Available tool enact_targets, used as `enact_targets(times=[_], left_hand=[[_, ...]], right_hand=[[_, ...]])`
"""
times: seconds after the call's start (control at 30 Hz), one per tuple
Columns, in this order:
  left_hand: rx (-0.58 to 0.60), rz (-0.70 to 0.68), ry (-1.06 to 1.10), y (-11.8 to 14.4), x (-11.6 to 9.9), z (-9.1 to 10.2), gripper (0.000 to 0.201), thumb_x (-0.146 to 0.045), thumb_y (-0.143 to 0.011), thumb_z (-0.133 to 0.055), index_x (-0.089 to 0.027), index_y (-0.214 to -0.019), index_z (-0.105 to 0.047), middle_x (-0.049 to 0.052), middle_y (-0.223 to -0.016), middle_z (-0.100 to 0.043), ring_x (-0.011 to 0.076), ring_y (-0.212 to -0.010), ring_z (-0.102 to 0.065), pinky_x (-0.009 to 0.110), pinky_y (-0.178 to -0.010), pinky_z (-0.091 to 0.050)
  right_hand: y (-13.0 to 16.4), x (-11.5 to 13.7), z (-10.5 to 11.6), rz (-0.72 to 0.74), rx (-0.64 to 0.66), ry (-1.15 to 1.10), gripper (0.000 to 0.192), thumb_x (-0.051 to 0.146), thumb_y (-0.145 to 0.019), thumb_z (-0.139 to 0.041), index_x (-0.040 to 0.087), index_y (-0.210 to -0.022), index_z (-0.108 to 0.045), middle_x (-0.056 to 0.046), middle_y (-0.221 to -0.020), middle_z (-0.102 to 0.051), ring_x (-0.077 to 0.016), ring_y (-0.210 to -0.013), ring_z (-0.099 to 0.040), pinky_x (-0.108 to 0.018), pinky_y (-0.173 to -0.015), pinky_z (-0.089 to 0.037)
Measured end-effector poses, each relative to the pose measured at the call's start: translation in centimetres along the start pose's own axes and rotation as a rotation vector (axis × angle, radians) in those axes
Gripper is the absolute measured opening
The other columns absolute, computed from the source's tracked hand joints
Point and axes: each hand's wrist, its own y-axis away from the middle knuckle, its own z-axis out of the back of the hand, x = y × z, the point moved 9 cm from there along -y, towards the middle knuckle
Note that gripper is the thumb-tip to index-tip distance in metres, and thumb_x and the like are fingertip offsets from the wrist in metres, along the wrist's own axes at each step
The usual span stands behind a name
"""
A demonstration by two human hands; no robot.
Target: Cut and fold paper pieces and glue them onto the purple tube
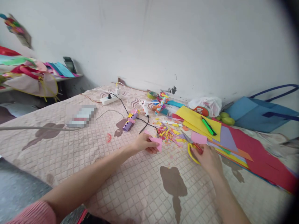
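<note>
My left hand (145, 143) pinches a small folded piece of pink paper (158, 143) between thumb and fingers, just above the quilted cloth. At the right, my right hand (210, 158) has its fingers closed on the red and yellow handle of a pair of scissors (192, 152). The scissor blades point up and left, toward a heap of coloured paper scraps (167, 132). Another pink paper piece (198, 137) lies just beyond the right hand. A purple paper roll (130, 121) with dark dots and yellow trim rests beyond my left hand.
A white glue gun (145, 108) with a black cord stands near a power strip (109, 99). Coloured sheets (263, 155) are stacked at the right, with a green utility knife (208, 126) on yellow paper. A blue bag (259, 112) sits by the wall.
</note>
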Motion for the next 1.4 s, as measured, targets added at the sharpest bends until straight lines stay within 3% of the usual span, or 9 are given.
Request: enact_targets(times=[0.13, 0.27, 0.33, 0.47, 0.67, 0.83, 1.03, 1.2, 1.4], left_hand=[[0.064, -0.01, 0.01, 0.1, 0.1, -0.9, 0.041, -0.047, -0.062, -0.072, -0.008, -0.071, -0.067, 0.008, -0.064, -0.068, 0.0138, -0.057, -0.064, 0.021, -0.054, -0.05], [0.136, -0.029, 0.01, 0.5, 0.4, -2.1, 0.04, -0.049, -0.064, -0.068, -0.01, -0.073, -0.066, 0.005, -0.063, -0.068, 0.0136, -0.057, -0.064, 0.021, -0.054, -0.049], [0.176, -0.031, -0.013, 0.7, 0.7, -2.7, 0.04, -0.05, -0.064, -0.068, -0.012, -0.075, -0.066, 0.004, -0.065, -0.068, 0.0138, -0.057, -0.064, 0.021, -0.054, -0.049], [0.195, -0.02, -0.043, 0.6, 1.1, -3.1, 0.04, -0.052, -0.065, -0.065, -0.013, -0.075, -0.065, 0.003, -0.067, -0.068, 0.0144, -0.058, -0.064, 0.023, -0.055, -0.049], [0.02, -0.061, -0.016, 0.1, 0.4, -1.6, 0.038, -0.049, -0.063, -0.068, -0.013, -0.069, -0.057, 0.002, -0.063, -0.066, 0.0138, -0.058, -0.063, 0.024, -0.057, -0.05], [0.079, -0.054, -0.048, 0.1, 0.5, -2.2, 0.04, -0.053, -0.067, -0.064, -0.013, -0.067, -0.058, 0.002, -0.064, -0.066, 0.014, -0.059, -0.063, 0.025, -0.058, -0.05], [-0.016, -0.068, -0.015, 0.1, 0.3, -1.8, 0.042, -0.055, -0.069, -0.06, -0.014, -0.079, -0.059, 0.005, -0.077, -0.069, 0.0157, -0.066, -0.064, 0.026, -0.058, -0.051], [0.007, -0.017, -0.007, 0.5, 0.6, -2.7, 0.041, -0.053, -0.067, -0.063, -0.013, -0.077, -0.057, 0.005, -0.072, -0.069, 0.018, -0.067, -0.066, 0.027, -0.06, -0.051], [0.138, 0.046, 0.04, 0.5, 1.0, -3.4, 0.034, -0.044, -0.071, -0.064, -0.013, -0.083, -0.06, 0.006, -0.075, -0.068, 0.0158, -0.07, -0.065, 0.028, -0.068, -0.05]], right_hand=[[1.2, 5.0, 2.1, 0.096, -0.04, -0.356, 0.029, 0.041, -0.079, -0.05, 0.016, -0.092, -0.058, -0.013, -0.09, -0.058, -0.0271, -0.086, -0.055, -0.038, -0.073, -0.044], [4.8, 13.4, 0.0, 0.21, 0.477, -0.964, 0.031, 0.044, -0.084, -0.045, 0.02, -0.1, -0.057, -0.007, -0.087, -0.062, -0.0182, -0.072, -0.058, -0.026, -0.058, -0.045], [6.0, 15.3, -0.3, 0.221, 0.546, -1.045, 0.027, 0.043, -0.084, -0.047, 0.02, -0.092, -0.058, -0.003, -0.075, -0.061, -0.0153, -0.063, -0.055, -0.024, -0.053, -0.042], [6.1, 15.1, -1.0, 0.171, 0.525, -1.097, 0.023, 0.04, -0.084, -0.051, 0.018, -0.079, -0.057, 0.001, -0.062, -0.056, -0.012, -0.055, -0.05, -0.022, -0.051, -0.039], [5.8, 14.1, -1.4, 0.088, 0.561, -1.192, 0.021, 0.038, -0.082, -0.053, 0.018, -0.075, -0.055, 0.002, -0.058, -0.056, -0.0108, -0.05, -0.05, -0.021, -0.046, -0.038], [6.1, 14.1, -1.7, 0.05, 0.576, -1.156, 0.022, 0.039, -0.083, -0.051, 0.018, -0.076, -0.055, 0.002, -0.053, -0.056, -0.0113, -0.045, -0.05, -0.02, -0.041, -0.036], [5.4, 13.2, 0.0, 0.043, 0.315, -1.022, 0.025, 0.035, -0.082, -0.054, 0.019, -0.064, -0.049, 0.003, -0.049, -0.052, -0.011, -0.044, -0.048, -0.023, -0.046, -0.037], [5.4, 13.8, 2.0, 0.187, 0.1, -0.827, 0.023, 0.028, -0.079, -0.056, 0.02, -0.06, -0.048, 0.002, -0.058, -0.051, -0.0127, -0.054, -0.047, -0.025, -0.054, -0.036], [5.4, 13.6, -0.1, 0.076, 0.385, -1.167, 0.025, 0.039, -0.082, -0.052, 0.02, -0.066, -0.052, 0.003, -0.054, -0.048, -0.0114, -0.048, -0.044, -0.023, -0.048, -0.035]])
